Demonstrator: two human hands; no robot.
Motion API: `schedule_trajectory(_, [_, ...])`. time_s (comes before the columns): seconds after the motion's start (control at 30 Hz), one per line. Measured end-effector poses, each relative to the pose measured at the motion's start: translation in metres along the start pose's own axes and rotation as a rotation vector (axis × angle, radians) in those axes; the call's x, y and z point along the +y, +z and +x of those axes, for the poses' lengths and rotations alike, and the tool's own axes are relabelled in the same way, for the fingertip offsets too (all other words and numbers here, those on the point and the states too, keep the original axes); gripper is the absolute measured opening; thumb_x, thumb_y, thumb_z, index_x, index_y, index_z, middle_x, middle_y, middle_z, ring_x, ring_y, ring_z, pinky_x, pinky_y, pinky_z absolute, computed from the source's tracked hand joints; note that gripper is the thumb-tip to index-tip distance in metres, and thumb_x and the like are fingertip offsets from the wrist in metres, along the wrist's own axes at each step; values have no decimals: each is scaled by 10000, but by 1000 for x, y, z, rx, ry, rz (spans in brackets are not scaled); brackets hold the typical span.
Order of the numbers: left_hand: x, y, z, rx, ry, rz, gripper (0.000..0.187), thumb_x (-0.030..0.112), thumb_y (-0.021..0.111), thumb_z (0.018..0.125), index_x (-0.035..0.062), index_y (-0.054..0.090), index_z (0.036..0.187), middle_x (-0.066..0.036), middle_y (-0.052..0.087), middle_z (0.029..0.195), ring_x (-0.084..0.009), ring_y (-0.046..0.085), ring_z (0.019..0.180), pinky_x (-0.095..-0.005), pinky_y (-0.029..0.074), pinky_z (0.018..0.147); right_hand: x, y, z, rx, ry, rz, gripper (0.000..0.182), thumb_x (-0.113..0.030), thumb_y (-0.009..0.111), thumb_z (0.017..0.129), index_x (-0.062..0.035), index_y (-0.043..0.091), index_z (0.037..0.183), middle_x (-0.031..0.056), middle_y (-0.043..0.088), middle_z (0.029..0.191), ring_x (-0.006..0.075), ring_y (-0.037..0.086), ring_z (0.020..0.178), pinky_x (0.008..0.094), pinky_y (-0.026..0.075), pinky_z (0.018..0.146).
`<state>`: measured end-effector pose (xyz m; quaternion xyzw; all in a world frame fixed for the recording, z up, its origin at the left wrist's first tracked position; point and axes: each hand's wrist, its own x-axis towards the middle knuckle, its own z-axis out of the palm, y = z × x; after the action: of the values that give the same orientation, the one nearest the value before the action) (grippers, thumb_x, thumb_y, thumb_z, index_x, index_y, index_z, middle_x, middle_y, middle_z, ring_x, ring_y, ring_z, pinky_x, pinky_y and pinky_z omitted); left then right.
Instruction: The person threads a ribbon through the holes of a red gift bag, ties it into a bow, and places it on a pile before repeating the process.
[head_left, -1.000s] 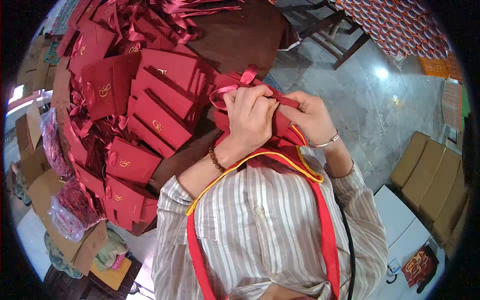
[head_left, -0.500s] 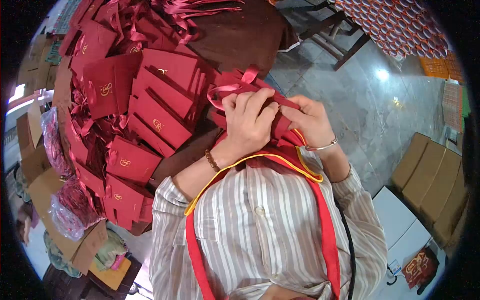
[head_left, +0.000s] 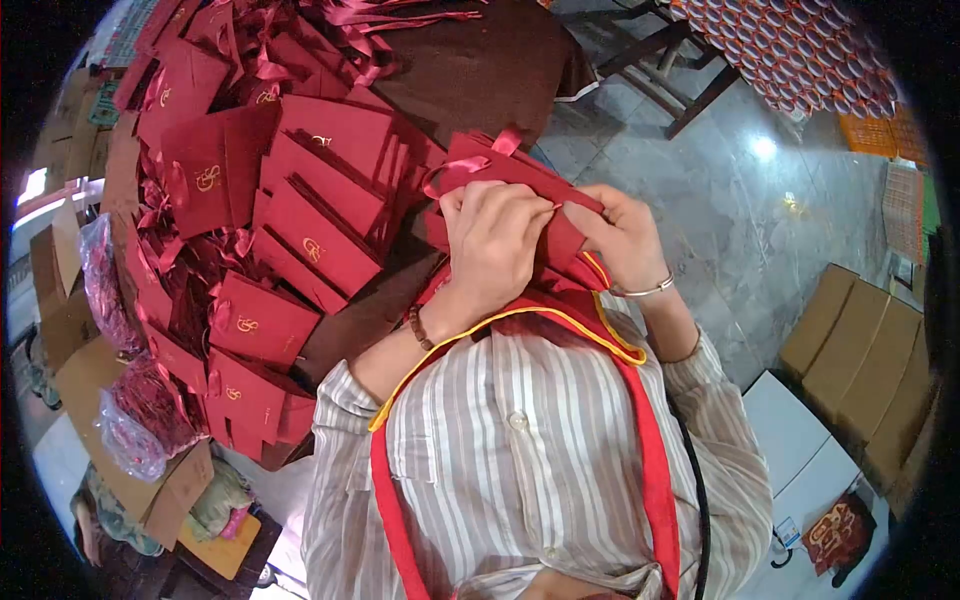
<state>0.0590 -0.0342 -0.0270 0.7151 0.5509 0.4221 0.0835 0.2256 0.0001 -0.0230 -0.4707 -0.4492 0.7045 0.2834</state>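
In front of my chest, a dark red paper gift bag (head_left: 528,178) with a pink ribbon (head_left: 508,140) on its upper edge is between my hands. My left hand (head_left: 490,240) lies across its near side with the fingers curled over it. At its right end, my right hand (head_left: 625,238) pinches the edge between thumb and fingers. Something small and pale shows near my left fingertips, too small to name. Red cloth of an apron (head_left: 570,300) with yellow trim hangs below the bag.
Many red gift bags (head_left: 320,240) with gold lettering lie piled on the brown-covered table (head_left: 470,80) to the left. Cartons (head_left: 860,330) stand on the right. Rows of small round items (head_left: 790,50) fill a table at the upper right. Plastic-wrapped bundles (head_left: 135,435) sit lower left.
My left fingers have drawn in closer together and curled down over the bag. The bag's face shows more between my hands. My right hand keeps its pinch, barely shifted.
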Motion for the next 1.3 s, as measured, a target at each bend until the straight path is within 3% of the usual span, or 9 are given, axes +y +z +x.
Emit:
schedule_trajectory(0.2, [0,-5,5,-95,-149,-220,131,20,659,737,20,617,861,-101,621,790,-247,590,742,-340,450,664,2,0,0,6,-42,14,163,-80,566,875,22,565,1003,28,617,829,56,567,705,193,466,605])
schedule_trajectory(0.3, [-3,-3,8,-83,-126,-233,131,1,647,743,3,616,870,-110,619,786,-265,585,720,-331,469,621,1,0,1,6,-47,-33,154,-75,572,868,17,565,991,23,615,825,51,564,704,190,462,606])
schedule_trajectory(0.63, [1,0,11,-86,116,-38,164,-26,614,714,0,598,875,-111,535,801,-276,517,734,-347,448,647,4,4,0,38,-106,-158,145,-33,554,858,30,555,989,21,608,832,47,554,724,194,460,626])
schedule_trajectory(0.7, [0,-1,9,-149,160,26,209,38,547,704,-10,566,906,-120,509,833,-277,494,791,-354,439,705,0,6,-2,46,-107,-186,145,-30,551,858,31,556,989,18,606,833,44,551,723,192,457,626])
schedule_trajectory(1.0, [0,-2,6,-155,186,193,155,118,533,745,36,562,872,-78,505,817,-234,479,760,-342,367,618,-3,9,-4,80,-83,-258,138,-25,543,857,27,563,984,4,598,824,32,529,715,186,440,614])
schedule_trajectory(1.3, [-3,4,6,-96,152,21,131,97,560,736,21,545,842,-101,496,783,-249,471,737,-351,383,626,-5,13,-7,117,-164,-334,124,-24,547,857,25,581,965,-3,595,831,41,516,729,195,436,638])
